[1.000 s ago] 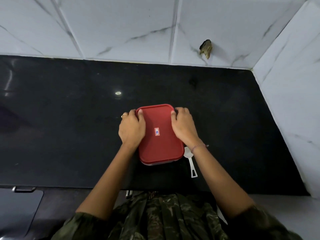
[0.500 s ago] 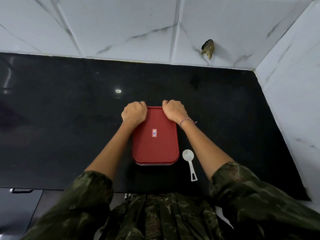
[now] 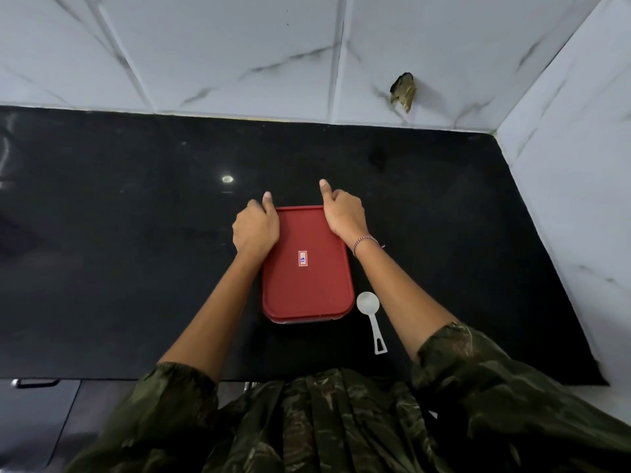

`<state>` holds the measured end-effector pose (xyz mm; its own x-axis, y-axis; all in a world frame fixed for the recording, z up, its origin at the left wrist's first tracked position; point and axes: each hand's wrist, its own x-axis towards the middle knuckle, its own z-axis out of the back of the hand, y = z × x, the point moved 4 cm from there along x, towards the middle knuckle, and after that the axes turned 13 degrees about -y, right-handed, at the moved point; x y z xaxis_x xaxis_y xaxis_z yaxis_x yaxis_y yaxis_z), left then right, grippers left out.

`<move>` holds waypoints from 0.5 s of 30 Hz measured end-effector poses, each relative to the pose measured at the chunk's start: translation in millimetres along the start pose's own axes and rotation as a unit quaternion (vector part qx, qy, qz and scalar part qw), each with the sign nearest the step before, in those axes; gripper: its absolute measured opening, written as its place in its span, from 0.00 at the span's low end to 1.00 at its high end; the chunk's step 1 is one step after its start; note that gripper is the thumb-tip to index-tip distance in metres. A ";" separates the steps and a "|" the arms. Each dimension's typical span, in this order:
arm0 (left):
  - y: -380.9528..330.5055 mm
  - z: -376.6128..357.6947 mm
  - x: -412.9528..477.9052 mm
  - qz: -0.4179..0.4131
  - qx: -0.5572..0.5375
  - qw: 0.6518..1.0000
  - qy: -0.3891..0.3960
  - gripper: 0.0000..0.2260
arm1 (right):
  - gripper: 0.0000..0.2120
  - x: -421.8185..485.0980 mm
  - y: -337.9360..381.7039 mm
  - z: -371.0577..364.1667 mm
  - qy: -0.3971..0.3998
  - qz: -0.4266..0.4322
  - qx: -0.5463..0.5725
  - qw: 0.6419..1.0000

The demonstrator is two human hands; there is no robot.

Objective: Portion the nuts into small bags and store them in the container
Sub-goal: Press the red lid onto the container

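At table (image 3: 136,233) centre, container (image 3: 307,291) runs lengthwise away; left hand (image 3: 256,230), right hand (image 3: 345,213) curled on far corners, grip unclear.

Black surface (image 3: 136,240) under a white tiled wall (image 3: 205,46); hole (image 3: 404,91) upper right; drawer handle (image 3: 34,383) lower left.

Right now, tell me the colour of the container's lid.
The lid is red, with a small white sticker near its centre. The head view, the only one, shows it.
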<state>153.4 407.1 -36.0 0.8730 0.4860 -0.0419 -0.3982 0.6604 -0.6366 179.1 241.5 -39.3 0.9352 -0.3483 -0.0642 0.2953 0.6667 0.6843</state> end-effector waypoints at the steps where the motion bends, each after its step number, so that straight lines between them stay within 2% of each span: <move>1: 5.0 2.3 -6.4 0.005 -0.010 1.000 0.000 0.24 | 0.23 -4.6 -2.0 3.6 -0.014 0.003 0.020 1.000; 3: 17.1 8.4 -25.5 0.001 0.006 1.000 0.005 0.23 | 0.19 -19.8 -7.3 11.8 -0.040 0.031 0.035 0.998; 5: 29.8 15.3 -47.0 -0.006 0.039 0.999 0.010 0.24 | 0.22 -40.8 -15.5 19.1 -0.040 0.039 0.037 0.998; 8: 40.3 24.2 -71.5 -0.007 0.061 0.998 0.013 0.23 | 0.30 -76.2 -32.2 27.7 0.030 -0.019 0.021 0.999; 10: 39.9 27.1 -79.0 -0.009 0.052 0.999 0.011 0.19 | 0.32 -99.9 -36.5 33.0 0.071 -0.030 -0.009 0.997; 13: 33.9 26.8 -89.5 -0.020 0.036 0.999 -0.001 0.14 | 0.31 -119.2 -38.9 41.2 0.050 0.010 -0.074 0.996; 15: 31.9 24.9 -97.3 -0.029 0.035 0.999 -0.008 0.13 | 0.32 -119.8 -46.3 44.0 0.034 -0.005 -0.098 0.995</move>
<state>48.7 395.1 -33.0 0.8907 0.4546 0.0067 -0.3663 0.7261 -0.5819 44.8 223.3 -31.3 0.9413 -0.3140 -0.1243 0.3305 0.7815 0.5291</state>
